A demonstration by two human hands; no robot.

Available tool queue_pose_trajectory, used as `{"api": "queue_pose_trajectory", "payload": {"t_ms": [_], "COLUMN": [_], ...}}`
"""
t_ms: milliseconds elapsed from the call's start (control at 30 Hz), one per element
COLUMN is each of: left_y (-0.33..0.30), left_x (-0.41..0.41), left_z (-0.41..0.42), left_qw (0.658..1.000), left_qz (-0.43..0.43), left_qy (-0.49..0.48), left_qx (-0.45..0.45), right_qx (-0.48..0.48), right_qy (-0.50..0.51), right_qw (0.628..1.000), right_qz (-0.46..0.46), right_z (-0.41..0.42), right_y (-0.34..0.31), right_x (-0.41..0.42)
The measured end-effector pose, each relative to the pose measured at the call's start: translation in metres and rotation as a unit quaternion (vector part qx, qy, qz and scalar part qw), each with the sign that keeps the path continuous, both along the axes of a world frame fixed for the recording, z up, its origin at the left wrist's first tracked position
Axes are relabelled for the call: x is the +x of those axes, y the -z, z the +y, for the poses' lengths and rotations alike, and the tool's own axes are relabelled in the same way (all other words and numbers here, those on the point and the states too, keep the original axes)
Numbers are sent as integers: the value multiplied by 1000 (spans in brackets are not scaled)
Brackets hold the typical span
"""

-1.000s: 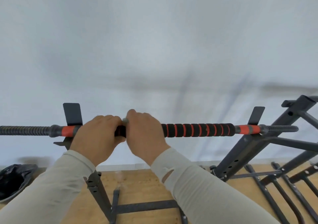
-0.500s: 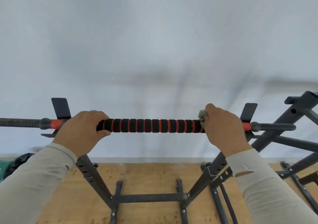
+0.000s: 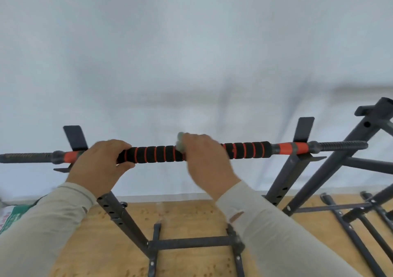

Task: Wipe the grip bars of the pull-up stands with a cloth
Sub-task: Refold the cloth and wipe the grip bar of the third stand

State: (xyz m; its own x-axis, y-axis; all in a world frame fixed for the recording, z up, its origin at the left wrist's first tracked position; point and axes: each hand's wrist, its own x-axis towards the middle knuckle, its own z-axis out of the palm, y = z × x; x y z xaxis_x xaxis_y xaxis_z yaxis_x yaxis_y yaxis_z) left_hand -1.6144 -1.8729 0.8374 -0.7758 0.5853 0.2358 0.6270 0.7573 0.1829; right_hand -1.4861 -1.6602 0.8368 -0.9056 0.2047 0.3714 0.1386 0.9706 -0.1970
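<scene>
A black foam grip bar (image 3: 153, 154) with orange rings runs across the view on a dark steel pull-up stand (image 3: 119, 210). My left hand (image 3: 100, 164) is wrapped around the bar's left end, near the orange sleeve. My right hand (image 3: 207, 161) grips the bar near its middle, blurred by motion. A small pale green-grey cloth (image 3: 180, 142) shows at the thumb side of my right hand, pressed against the foam. Most of the cloth is hidden under the palm.
A second dark stand (image 3: 340, 155) leans at the right, with more steel bars (image 3: 350, 230) on the wooden floor. A white wall fills the background. A green-and-white bag (image 3: 12, 215) lies at the left edge.
My right hand has slid the cloth leftward from the bar's right end to about its middle. My left hand keeps its hold at the left end.
</scene>
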Motion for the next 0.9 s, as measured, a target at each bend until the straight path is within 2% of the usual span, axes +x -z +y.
{"api": "queue_pose_trajectory", "payload": {"t_ms": [133, 233, 300, 433, 533, 600, 733, 833, 900], "left_y": [1, 6, 7, 0, -3, -1, 6, 10, 13], "left_x": [-6, -11, -12, -27, -41, -47, -58, -60, -60], "left_z": [-5, -10, -19, -46, -60, -61, -62, -63, -64], "left_qw": [1000, 999, 997, 996, 997, 996, 996, 993, 991], "left_qz": [-14, -17, -15, 62, 27, 33, 46, 69, 88], "left_qy": [19, 42, 69, 65, 50, 59, 67, 87, 91], "left_qx": [3, 7, 2, -13, -50, -57, -39, -39, -34], "right_qx": [26, -16, -23, -52, -46, -29, -15, 52, 34], "right_qy": [106, 161, 144, 84, 36, -2, -33, 25, 110], "right_qw": [993, 986, 989, 995, 998, 999, 999, 998, 993], "right_qz": [-54, -28, -11, 35, 23, 15, 24, -14, -33], "right_z": [64, 56, 18, -59, -111, -143, -142, -106, -81], "right_y": [-10, -12, -4, 5, 5, 8, 15, 9, -1], "right_x": [31, 24, 4, -39, -74, -94, -102, -76, -58]}}
